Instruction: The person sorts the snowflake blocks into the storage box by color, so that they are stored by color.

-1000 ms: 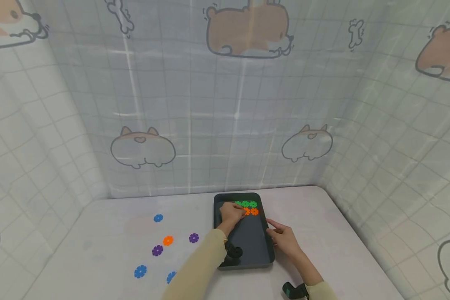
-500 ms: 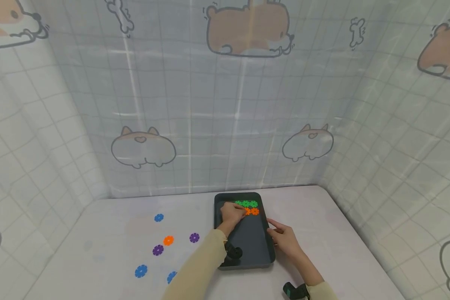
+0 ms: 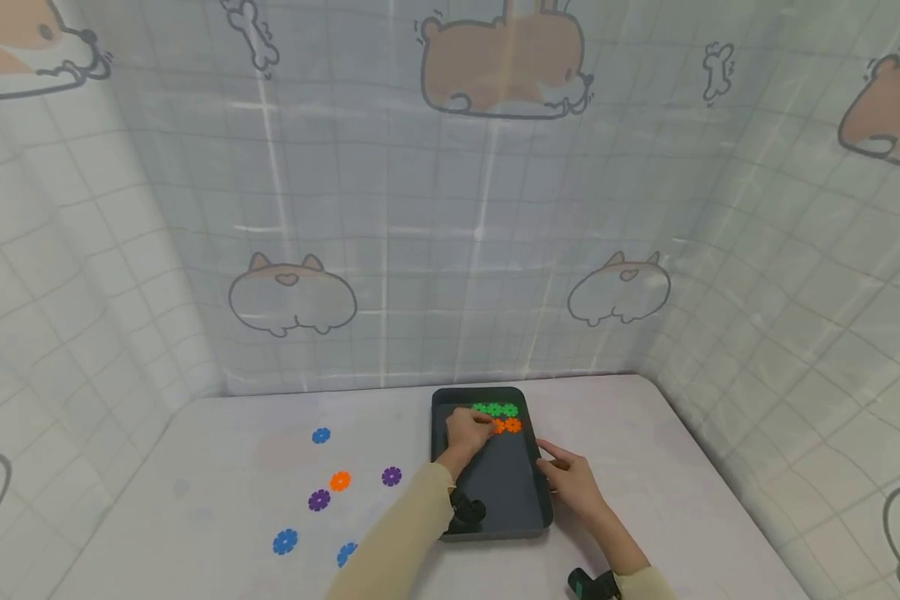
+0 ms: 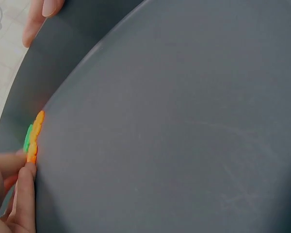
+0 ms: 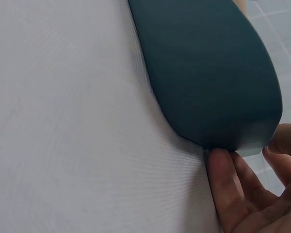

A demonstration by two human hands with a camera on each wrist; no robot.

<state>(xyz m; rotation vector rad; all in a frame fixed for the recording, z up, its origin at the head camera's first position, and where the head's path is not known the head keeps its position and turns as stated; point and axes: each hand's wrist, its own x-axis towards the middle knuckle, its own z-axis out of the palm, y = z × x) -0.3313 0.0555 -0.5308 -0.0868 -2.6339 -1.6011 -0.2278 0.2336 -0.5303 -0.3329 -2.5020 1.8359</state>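
in the head view we see the left hand (image 3: 470,429) in the tray (image 3: 498,492), near green flowers (image 3: 495,410). left wrist: its grip pinches an orange flower (image 4: 32,158). right wrist: the right hand (image 5: 262,208), grip loosely spread, touches the tray's outer wall.

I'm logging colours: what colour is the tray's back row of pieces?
The back row is green, clearest in the head view.

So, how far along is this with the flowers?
Partway, it seems. Done: green flowers sit in a row in the tray, orange flowers in the next row. In hand: the left hand seems to pinch an orange flower at that row's end; the right hand touches the tray's side. Probably left: three blue flowers, two purple flowers and one loose orange flower on the table.
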